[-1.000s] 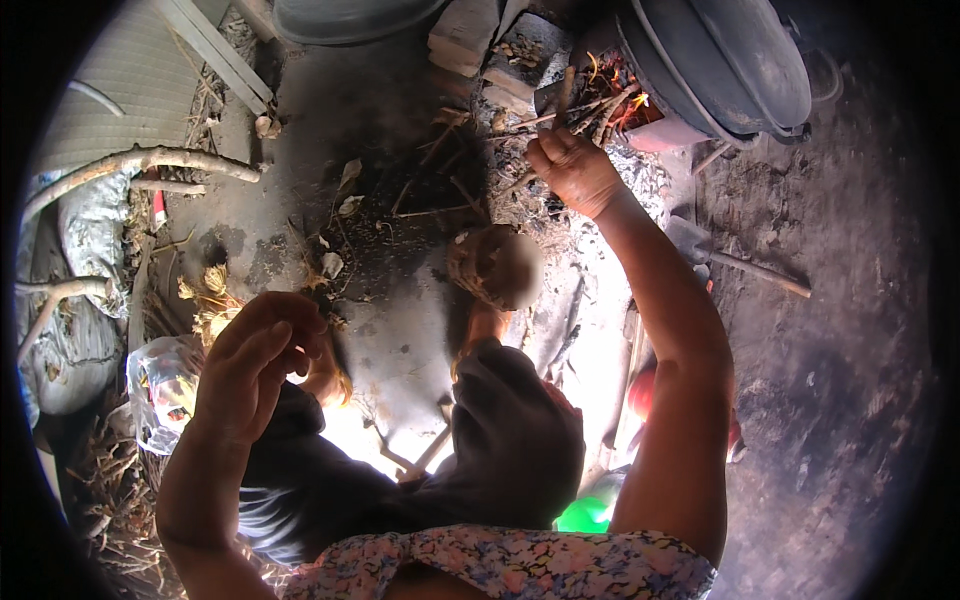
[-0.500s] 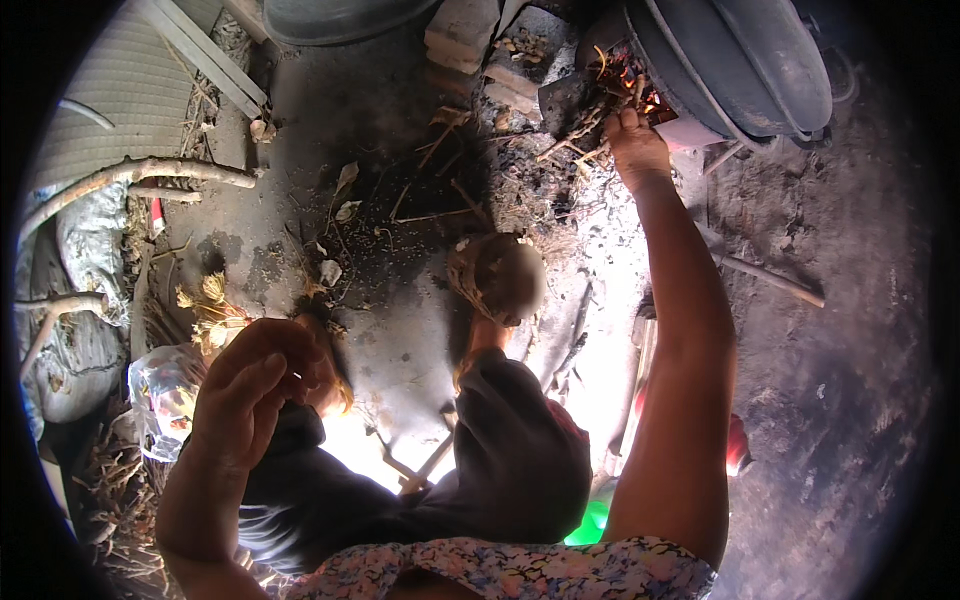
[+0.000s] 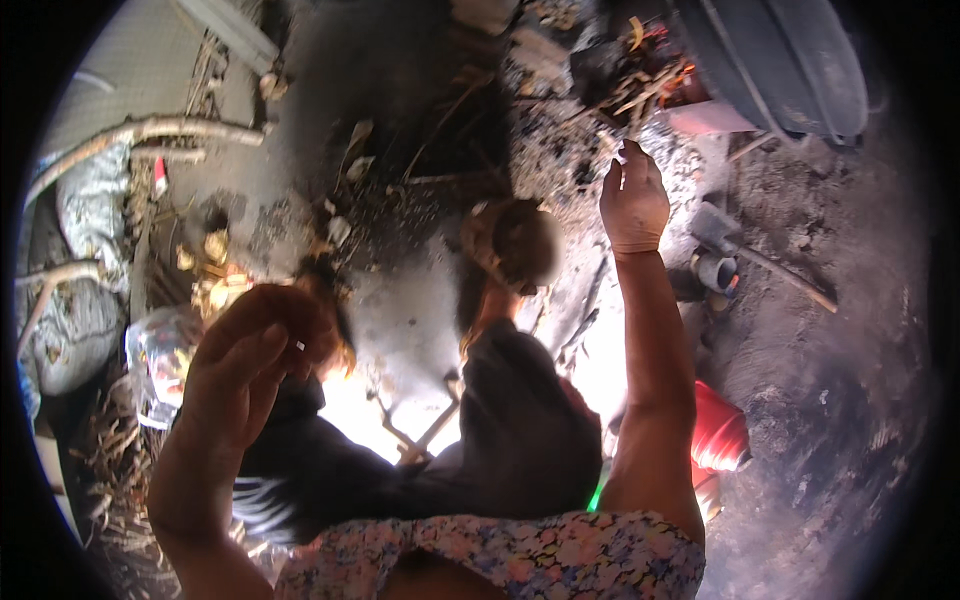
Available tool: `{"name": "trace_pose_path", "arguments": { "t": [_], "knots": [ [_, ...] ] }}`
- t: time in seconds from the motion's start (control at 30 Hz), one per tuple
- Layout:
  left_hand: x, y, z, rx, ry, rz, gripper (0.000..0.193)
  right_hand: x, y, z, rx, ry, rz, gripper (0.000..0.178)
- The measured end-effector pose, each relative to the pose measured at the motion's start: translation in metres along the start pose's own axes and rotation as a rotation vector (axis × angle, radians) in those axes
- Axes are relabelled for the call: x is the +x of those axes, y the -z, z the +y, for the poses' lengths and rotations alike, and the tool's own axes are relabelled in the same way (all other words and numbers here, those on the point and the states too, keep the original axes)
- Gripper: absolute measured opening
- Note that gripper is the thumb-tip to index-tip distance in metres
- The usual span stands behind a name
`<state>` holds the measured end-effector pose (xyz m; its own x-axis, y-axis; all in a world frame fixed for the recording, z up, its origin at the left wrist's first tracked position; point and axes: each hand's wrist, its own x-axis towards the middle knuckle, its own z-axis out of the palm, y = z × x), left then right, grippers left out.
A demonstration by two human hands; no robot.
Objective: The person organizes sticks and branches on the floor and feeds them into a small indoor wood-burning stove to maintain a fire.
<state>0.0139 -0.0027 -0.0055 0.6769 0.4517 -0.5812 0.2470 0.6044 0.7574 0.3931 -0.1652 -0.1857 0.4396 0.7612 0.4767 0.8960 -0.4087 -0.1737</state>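
Note:
My right hand (image 3: pixel 635 200) is reached forward, just short of the burning twigs (image 3: pixel 650 88) under a large dark round pan (image 3: pixel 785 65). Its fingers stretch toward the fire, with a bright gap between thumb and fingers, and I see nothing held. Raised at the lower left is my left hand (image 3: pixel 240 370), fingers curled in toward the thumb. A tiny bright speck shows by its fingertips; whether it is an object or light coming through cannot be made out. Close to that hand are a clear plastic bag (image 3: pixel 160 365) and some dry plant heads (image 3: pixel 215 285).
Right of my forearm lie a small shovel (image 3: pixel 765 268), a grey metal cup-like piece (image 3: pixel 715 270) and a red ribbed object (image 3: pixel 718 430). Bent branches (image 3: pixel 150 130) and grey sacks (image 3: pixel 85 340) line the left. Leaves and twigs litter the ground by my shoe (image 3: pixel 500 240).
My right hand has drawn back from the fire toward me, its fingers loosening. The shovel's head and the red object show more fully. The left hand stays curled, almost in place.

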Motion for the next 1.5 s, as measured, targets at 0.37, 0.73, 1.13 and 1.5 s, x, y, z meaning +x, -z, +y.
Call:
{"name": "trace_pose_path", "arguments": {
  "t": [0.37, 0.73, 1.13, 1.5],
  "knots": [
    [-0.006, 0.009, -0.001, -0.142, 0.093, -0.083, 0.035, 0.02, -0.092, -0.033, 0.451, -0.012, -0.842, 0.019],
    [-0.001, 0.026, 0.014, -0.28, 0.2, -0.034, 0.041, 0.034, -0.233, -0.072, 0.094, 0.417, -0.933, 0.021],
    [0.004, 0.03, 0.027, -0.311, 0.274, 0.06, 0.039, 0.027, -0.276, -0.129, -0.105, 0.822, -0.979, 0.017],
    [-0.003, 0.04, 0.008, -0.202, 0.074, -0.05, 0.03, 0.09, -0.2, -0.126, 0.215, 0.485, -0.57, 0.019]
  ]
}}
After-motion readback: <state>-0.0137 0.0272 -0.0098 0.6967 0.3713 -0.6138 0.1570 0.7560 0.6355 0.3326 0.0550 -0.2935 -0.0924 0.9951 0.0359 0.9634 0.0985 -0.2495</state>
